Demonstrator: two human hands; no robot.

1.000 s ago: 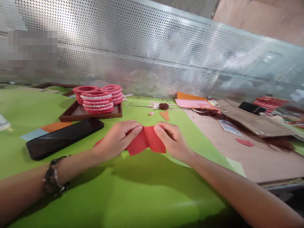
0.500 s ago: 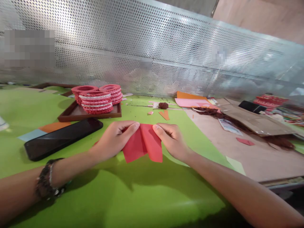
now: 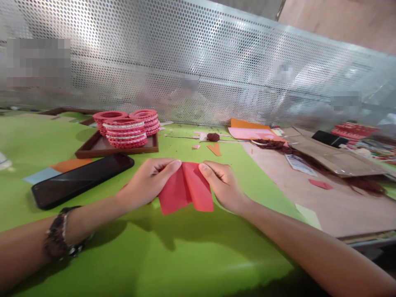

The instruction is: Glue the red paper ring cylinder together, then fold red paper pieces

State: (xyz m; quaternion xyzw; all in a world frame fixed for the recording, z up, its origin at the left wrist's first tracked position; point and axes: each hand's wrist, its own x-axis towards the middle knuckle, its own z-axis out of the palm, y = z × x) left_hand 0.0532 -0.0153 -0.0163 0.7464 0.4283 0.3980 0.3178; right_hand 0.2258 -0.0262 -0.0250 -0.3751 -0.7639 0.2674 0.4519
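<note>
A piece of red paper (image 3: 187,187) with a crease down its middle is held up between my two hands, above the green table (image 3: 173,268). My left hand (image 3: 154,177) pinches its upper left edge, thumb on the near side. The upper right edge is pinched by my right hand (image 3: 224,181) in the same way. Both lower corners of the paper hang free, and its shadow falls on the table below. A bit of red shows behind my left wrist; what it belongs to is hidden.
To the left lies a black phone (image 3: 83,179) by orange and blue paper. Behind it, a brown tray (image 3: 117,153) bears stacked red and pink rings (image 3: 125,134). Brown yarn (image 3: 213,137), paper scraps (image 3: 214,149) and cardboard (image 3: 334,159) lie farther back. A perforated metal screen (image 3: 198,62) stands behind.
Almost nothing differs. The lower edge of the red paper has spread slightly wider, while both hands keep their pinch in nearly the same place.
</note>
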